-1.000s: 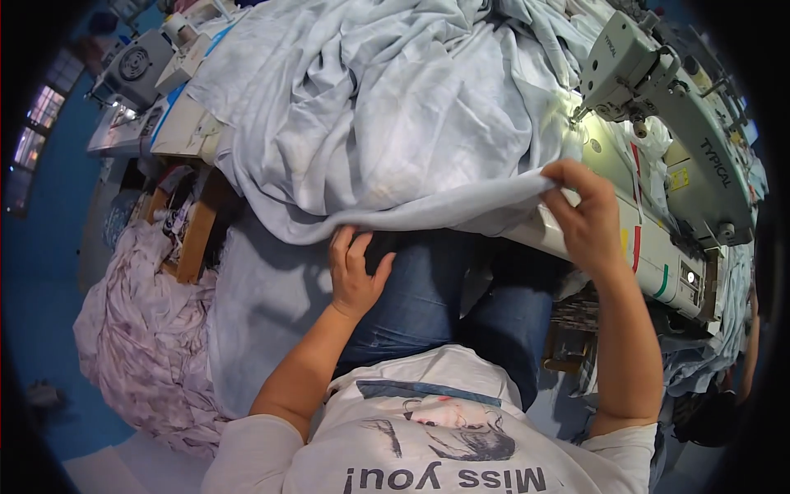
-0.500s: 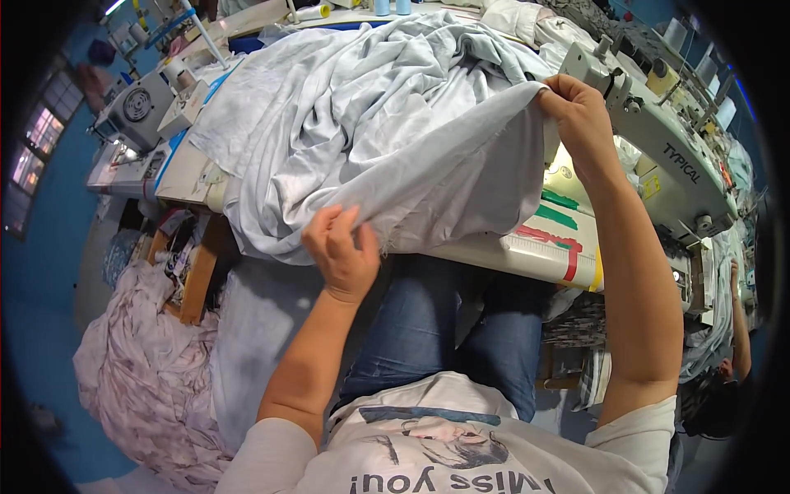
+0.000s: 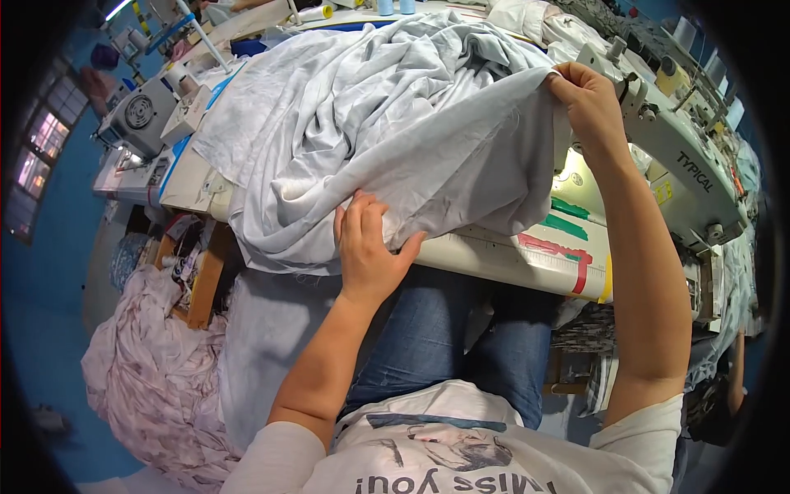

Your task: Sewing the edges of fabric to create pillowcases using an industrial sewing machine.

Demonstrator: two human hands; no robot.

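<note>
A large pale grey cloth (image 3: 395, 123) lies heaped across the sewing table (image 3: 510, 255). My left hand (image 3: 368, 247) grips the cloth's lower edge at the table's front, fingers curled into the fabric. My right hand (image 3: 586, 92) pinches an upper corner of the same cloth and holds it raised beside the head of the white sewing machine (image 3: 683, 165). The stretch of cloth between both hands hangs taut in front of me.
Coloured tape strips (image 3: 568, 239) mark the tabletop by the machine. A pile of pinkish patterned fabric (image 3: 148, 370) lies on the floor at my left, next to a wooden crate (image 3: 202, 272). Another sewing machine (image 3: 144, 115) stands at the far left. My knees in blue jeans (image 3: 461, 337) sit under the table.
Both hands have risen with the cloth. My right hand lifted the corner up toward the machine head, and my left hand came off my lap and took the cloth's front edge.
</note>
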